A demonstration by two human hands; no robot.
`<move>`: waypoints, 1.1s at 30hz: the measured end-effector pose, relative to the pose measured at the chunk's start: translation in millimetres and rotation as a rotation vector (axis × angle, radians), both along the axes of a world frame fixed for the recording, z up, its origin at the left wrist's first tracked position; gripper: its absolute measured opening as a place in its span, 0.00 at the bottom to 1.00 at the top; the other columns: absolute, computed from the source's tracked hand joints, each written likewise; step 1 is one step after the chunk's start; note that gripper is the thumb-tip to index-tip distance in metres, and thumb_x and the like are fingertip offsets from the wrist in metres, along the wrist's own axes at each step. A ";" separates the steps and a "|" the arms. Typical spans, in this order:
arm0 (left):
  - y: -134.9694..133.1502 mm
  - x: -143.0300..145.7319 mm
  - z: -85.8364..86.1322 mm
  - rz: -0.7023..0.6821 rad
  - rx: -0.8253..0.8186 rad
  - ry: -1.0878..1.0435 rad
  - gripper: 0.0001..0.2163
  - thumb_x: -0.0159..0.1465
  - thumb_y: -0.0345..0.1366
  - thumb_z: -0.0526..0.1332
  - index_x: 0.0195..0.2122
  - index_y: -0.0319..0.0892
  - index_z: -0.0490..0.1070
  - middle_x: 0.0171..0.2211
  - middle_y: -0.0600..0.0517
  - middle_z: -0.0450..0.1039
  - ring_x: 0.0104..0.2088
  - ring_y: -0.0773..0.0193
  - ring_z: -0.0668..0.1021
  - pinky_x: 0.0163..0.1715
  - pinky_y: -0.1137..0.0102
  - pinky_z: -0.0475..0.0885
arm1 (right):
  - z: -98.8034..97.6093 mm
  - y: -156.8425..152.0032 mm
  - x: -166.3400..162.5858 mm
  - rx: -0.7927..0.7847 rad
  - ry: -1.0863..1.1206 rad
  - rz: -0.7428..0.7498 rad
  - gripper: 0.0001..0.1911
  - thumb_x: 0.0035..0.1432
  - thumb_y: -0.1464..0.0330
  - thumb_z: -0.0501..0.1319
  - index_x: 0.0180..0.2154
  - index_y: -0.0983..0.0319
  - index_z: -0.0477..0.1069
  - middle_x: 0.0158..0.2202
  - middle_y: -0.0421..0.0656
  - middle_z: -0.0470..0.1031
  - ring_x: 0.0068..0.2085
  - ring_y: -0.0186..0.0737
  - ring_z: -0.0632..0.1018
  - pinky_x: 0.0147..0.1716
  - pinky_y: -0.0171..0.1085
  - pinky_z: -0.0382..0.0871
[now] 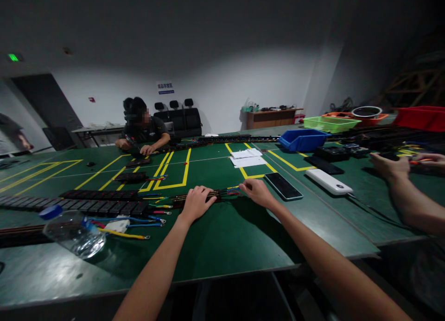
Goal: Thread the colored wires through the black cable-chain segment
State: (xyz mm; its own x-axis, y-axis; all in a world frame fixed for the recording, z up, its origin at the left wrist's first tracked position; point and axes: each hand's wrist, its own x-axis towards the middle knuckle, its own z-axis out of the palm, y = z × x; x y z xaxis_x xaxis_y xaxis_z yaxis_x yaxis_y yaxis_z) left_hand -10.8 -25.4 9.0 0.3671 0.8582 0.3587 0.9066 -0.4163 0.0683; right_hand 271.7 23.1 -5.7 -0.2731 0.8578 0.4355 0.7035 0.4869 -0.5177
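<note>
My left hand (195,202) lies palm down on a black strip with wires (213,194) on the green table (222,242), its fingers curled over the strip. My right hand (256,191) pinches the coloured wire ends (233,190) at the strip's right end. Both arms reach forward from the near edge. A dark phone (283,185) lies just right of my right hand.
Rows of black strips (100,201) with coloured wires and a toppled plastic bottle (74,230) lie at left. A white power bank (328,181), papers (247,157), blue bin (302,139), green tray and red bin sit right. One person sits opposite; another person's hands (399,166) work at right.
</note>
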 end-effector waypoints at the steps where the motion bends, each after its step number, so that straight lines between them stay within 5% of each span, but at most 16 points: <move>1: 0.2 -0.1 -0.4 0.000 0.002 0.001 0.19 0.73 0.51 0.52 0.52 0.46 0.75 0.49 0.47 0.76 0.49 0.54 0.74 0.48 0.59 0.68 | -0.5 0.5 0.1 0.012 -0.009 -0.008 0.21 0.65 0.55 0.55 0.27 0.61 0.72 0.26 0.43 0.74 0.28 0.37 0.70 0.29 0.35 0.54; 10: -0.1 -0.6 -0.5 -0.008 -0.011 -0.016 0.19 0.73 0.50 0.52 0.52 0.46 0.74 0.49 0.47 0.76 0.49 0.54 0.75 0.49 0.59 0.68 | 6.8 -4.3 4.7 -0.224 -0.127 -0.103 0.31 0.67 0.49 0.51 0.23 0.60 0.77 0.20 0.44 0.74 0.23 0.37 0.70 0.25 0.36 0.52; 17: 0.6 -0.1 -1.0 -0.004 -0.021 -0.020 0.19 0.73 0.51 0.52 0.53 0.46 0.74 0.50 0.47 0.76 0.49 0.54 0.75 0.49 0.59 0.68 | 9.0 -7.0 2.5 -0.320 -0.014 0.048 0.29 0.63 0.48 0.56 0.22 0.61 0.77 0.20 0.44 0.76 0.22 0.37 0.73 0.24 0.34 0.58; 33: -0.9 0.1 0.6 -0.003 -0.017 -0.009 0.19 0.72 0.51 0.53 0.52 0.46 0.75 0.49 0.46 0.76 0.49 0.53 0.74 0.48 0.60 0.67 | 3.4 -8.6 -8.9 -0.066 0.097 0.047 0.22 0.61 0.51 0.57 0.25 0.61 0.72 0.22 0.41 0.71 0.24 0.35 0.68 0.25 0.35 0.53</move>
